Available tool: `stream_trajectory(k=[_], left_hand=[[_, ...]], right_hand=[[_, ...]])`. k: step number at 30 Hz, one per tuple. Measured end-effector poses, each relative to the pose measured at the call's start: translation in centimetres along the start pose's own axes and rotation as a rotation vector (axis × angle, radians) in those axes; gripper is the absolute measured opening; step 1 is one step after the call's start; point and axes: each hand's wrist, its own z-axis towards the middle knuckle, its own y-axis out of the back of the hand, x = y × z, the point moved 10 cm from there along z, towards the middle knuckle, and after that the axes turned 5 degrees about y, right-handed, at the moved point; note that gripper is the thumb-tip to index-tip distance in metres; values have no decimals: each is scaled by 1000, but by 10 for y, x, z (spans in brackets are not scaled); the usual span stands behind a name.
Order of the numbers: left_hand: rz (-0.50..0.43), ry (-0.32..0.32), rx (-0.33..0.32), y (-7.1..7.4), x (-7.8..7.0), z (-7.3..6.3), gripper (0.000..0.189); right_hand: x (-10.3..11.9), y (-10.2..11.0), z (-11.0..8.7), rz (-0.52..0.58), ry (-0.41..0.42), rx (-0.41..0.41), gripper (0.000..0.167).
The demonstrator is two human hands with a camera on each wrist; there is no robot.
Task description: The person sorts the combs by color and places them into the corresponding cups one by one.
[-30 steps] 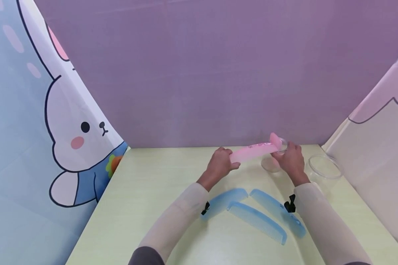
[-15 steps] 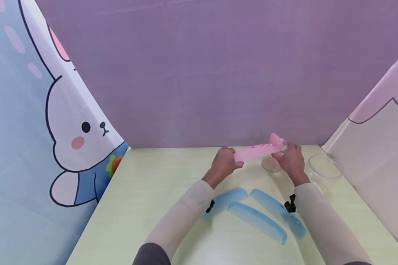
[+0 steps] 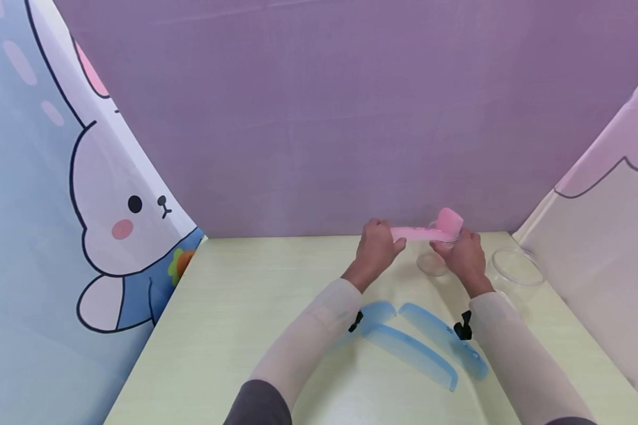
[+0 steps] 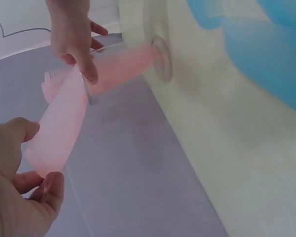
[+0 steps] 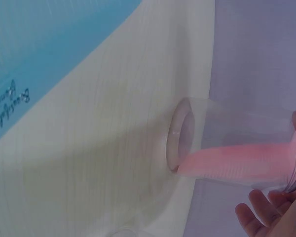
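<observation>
My left hand point(image 3: 376, 248) pinches one end of a pink comb point(image 4: 59, 123) between thumb and fingers. The comb's other end is at the mouth of a clear plastic cup point(image 5: 227, 118) that stands on the table by the back wall. My right hand point(image 3: 465, 260) grips this cup near its rim. Inside the cup another pink comb point(image 5: 237, 160) stands, slightly tilted, with its foot at the bottom. Whether the two combs touch cannot be told.
Three blue combs lie on the table point(image 3: 234, 330) in front: one on the left point(image 3: 378, 311), one in the middle point(image 3: 412, 354) and one on the right point(image 3: 443, 336). A second clear cup point(image 3: 518, 274) stands right of my right hand. A purple backdrop point(image 3: 298, 147) rises behind.
My left hand has moved right and a little up, bringing its comb level and further over the cup's mouth. The right hand and cup have hardly moved.
</observation>
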Motion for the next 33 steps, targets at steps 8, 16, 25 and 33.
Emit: stream_trajectory(k=[8,16,25,33], left_hand=[[-453,-111,104,-1,-29,5,78],[-518,-272,346,-15,-58,2,95],[-300,-246,331,-15,-57,20,89],[-237,-146,367,-14,-59,19,83]], right_hand=[[1,6,-2,-5,2,2,84],[0,9,-4,18,-7,-7,83],[6,2,-2,16,-45,42,89],[12,0,-3,27,-63,73,91]])
